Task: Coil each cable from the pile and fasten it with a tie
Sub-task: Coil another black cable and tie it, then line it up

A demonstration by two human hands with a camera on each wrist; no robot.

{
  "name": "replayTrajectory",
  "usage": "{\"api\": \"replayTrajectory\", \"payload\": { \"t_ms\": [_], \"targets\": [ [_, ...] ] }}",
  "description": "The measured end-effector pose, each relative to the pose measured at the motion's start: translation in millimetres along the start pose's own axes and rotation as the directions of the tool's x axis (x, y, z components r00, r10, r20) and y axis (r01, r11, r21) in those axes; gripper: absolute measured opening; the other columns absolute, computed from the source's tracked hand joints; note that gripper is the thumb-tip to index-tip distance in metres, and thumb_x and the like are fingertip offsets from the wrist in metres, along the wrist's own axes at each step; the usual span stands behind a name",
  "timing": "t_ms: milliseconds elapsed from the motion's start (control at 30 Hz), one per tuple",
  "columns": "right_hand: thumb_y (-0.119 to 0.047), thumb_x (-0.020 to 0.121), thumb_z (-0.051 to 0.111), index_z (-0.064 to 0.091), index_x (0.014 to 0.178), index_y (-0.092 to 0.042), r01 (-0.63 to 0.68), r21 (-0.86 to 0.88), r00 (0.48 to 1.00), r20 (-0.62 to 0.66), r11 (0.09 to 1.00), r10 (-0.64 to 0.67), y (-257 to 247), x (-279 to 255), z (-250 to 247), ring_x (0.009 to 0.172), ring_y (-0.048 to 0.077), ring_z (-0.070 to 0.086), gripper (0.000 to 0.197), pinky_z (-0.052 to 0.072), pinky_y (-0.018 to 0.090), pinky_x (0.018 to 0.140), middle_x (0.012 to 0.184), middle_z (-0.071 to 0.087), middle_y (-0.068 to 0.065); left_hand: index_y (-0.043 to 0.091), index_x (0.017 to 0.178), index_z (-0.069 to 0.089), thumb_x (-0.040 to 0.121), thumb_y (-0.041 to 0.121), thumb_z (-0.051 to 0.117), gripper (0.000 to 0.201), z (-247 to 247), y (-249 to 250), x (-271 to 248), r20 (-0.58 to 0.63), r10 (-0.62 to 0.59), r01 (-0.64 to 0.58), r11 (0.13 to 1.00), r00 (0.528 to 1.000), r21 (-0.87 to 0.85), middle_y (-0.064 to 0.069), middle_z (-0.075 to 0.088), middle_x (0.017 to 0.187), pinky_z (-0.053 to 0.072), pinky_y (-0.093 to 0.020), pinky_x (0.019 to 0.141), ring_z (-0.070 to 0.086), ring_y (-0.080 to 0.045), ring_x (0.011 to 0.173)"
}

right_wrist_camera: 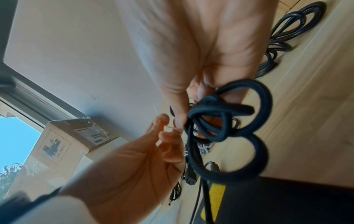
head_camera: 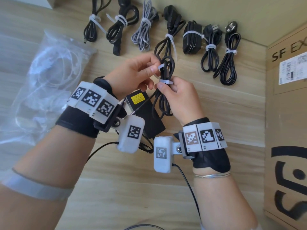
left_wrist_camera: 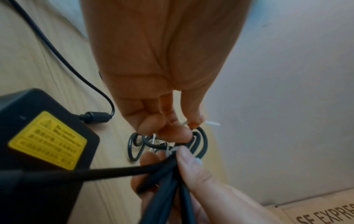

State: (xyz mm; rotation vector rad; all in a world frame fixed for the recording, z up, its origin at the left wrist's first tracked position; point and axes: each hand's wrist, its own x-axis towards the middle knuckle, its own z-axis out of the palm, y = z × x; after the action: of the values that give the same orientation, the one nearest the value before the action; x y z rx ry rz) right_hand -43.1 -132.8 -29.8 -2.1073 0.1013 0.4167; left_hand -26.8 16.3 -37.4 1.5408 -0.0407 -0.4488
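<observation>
the right hand (head_camera: 178, 93) grips the coil (head_camera: 163, 90) above the table (head_camera: 216, 113), the left hand (head_camera: 132, 73) pinches the tie (head_camera: 164, 81) tail, so best pull straight through the head while keeping the loops squeezed together.

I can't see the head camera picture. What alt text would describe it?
Two hands fasten a white zip tie around a coiled black cable: the right hand grips the coil, the left hand pinches the tie's tail. Seven already tied cable bundles lie in a row on the wooden table.
</observation>
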Motion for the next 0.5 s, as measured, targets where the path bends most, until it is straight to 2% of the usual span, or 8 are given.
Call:
{"api": "replayTrajectory", "payload": {
  "t_ms": [100, 167, 267, 333, 367, 433, 500],
  "targets": [
    [-0.024, 0.089, 0.059, 0.066, 0.096, -0.015, 0.012, -0.001, 1.000, 0.000, 1.000, -0.012, 1, 0, 1, 0.078, 0.020, 0.065, 0.014, 0.050, 0.033, 0.073, 0.081, 0.071, 0.005, 0.012, 0.080, 0.048, 0.095, 0.001, 0.040, 0.021, -3, -3, -1, 0.039, 0.020, -0.018, 0.999, 0.999, -0.048, 0.004, 0.051, 0.072, 0.048, -0.015, 0.055, 0.051, -0.001, 0.054],
    [-0.024, 0.089, 0.059, 0.066, 0.100, -0.014, 0.016, 0.004, 1.000, 0.007, 1.000, -0.016, 1, 1, 0, 0.080, 0.019, 0.066, 0.016, 0.051, 0.035, 0.076, 0.083, 0.072, 0.005, 0.013, 0.079, 0.051, 0.092, -0.002, 0.044, 0.021, -5, -4, -1, 0.053, 0.017, -0.017, 1.000, 0.998, -0.003, 0.007, 0.053, 0.070, 0.054, -0.016, 0.068, 0.054, -0.001, 0.062],
    [-0.024, 0.090, 0.059, 0.065, 0.109, -0.015, 0.027, -0.007, 0.999, 0.047, 1.000, -0.027, 2, -1, 0, 0.084, 0.011, 0.066, 0.022, 0.050, 0.029, 0.080, 0.088, 0.072, -0.001, 0.018, 0.077, 0.056, 0.087, -0.004, 0.054, 0.023, -12, -3, 0, 0.032, 0.047, -0.052, 0.988, 0.998, 0.149, -0.001, 0.055, 0.078, 0.054, -0.025, 0.081, 0.057, -0.013, 0.076],
    [-0.025, 0.090, 0.059, 0.064, 0.111, -0.016, 0.029, -0.020, 0.997, 0.070, 0.999, -0.028, 3, -2, -1, 0.085, 0.007, 0.066, 0.022, 0.049, 0.023, 0.078, 0.090, 0.072, -0.005, 0.024, 0.076, 0.058, 0.084, 0.001, 0.060, 0.025, -15, -2, 1, 0.014, 0.107, -0.106, 0.942, 0.994, 0.319, 0.003, 0.058, 0.077, 0.050, -0.028, 0.081, 0.056, -0.013, 0.076],
    [-0.025, 0.091, 0.058, 0.064, 0.111, -0.017, 0.030, -0.023, 0.997, 0.077, 0.999, -0.028, 3, -3, -1, 0.085, 0.006, 0.065, 0.022, 0.048, 0.020, 0.076, 0.090, 0.071, -0.006, 0.025, 0.075, 0.059, 0.084, 0.003, 0.062, 0.024, -15, -2, 1, 0.007, 0.139, -0.131, 0.912, 0.990, 0.390, 0.006, 0.059, 0.076, 0.049, -0.026, 0.080, 0.055, -0.010, 0.074],
    [-0.024, 0.091, 0.058, 0.063, 0.109, -0.016, 0.031, -0.029, 0.996, 0.086, 0.999, -0.028, 4, -3, -1, 0.084, 0.005, 0.064, 0.021, 0.044, 0.012, 0.071, 0.089, 0.070, -0.009, 0.023, 0.075, 0.062, 0.083, 0.005, 0.064, 0.019, -11, -2, 0, -0.014, 0.210, -0.175, 0.849, 0.978, 0.498, 0.013, 0.060, 0.075, 0.046, -0.020, 0.077, 0.054, -0.005, 0.072],
    [-0.024, 0.091, 0.058, 0.063, 0.107, -0.015, 0.032, -0.045, 0.996, 0.084, 0.998, -0.028, 4, -2, -1, 0.083, 0.006, 0.064, 0.019, 0.042, 0.010, 0.068, 0.088, 0.069, -0.008, 0.015, 0.077, 0.067, 0.081, 0.005, 0.065, 0.011, -8, -3, 0, -0.040, 0.296, -0.219, 0.785, 0.954, 0.580, 0.014, 0.058, 0.071, 0.043, -0.016, 0.072, 0.054, -0.009, 0.069]
  ]
}}
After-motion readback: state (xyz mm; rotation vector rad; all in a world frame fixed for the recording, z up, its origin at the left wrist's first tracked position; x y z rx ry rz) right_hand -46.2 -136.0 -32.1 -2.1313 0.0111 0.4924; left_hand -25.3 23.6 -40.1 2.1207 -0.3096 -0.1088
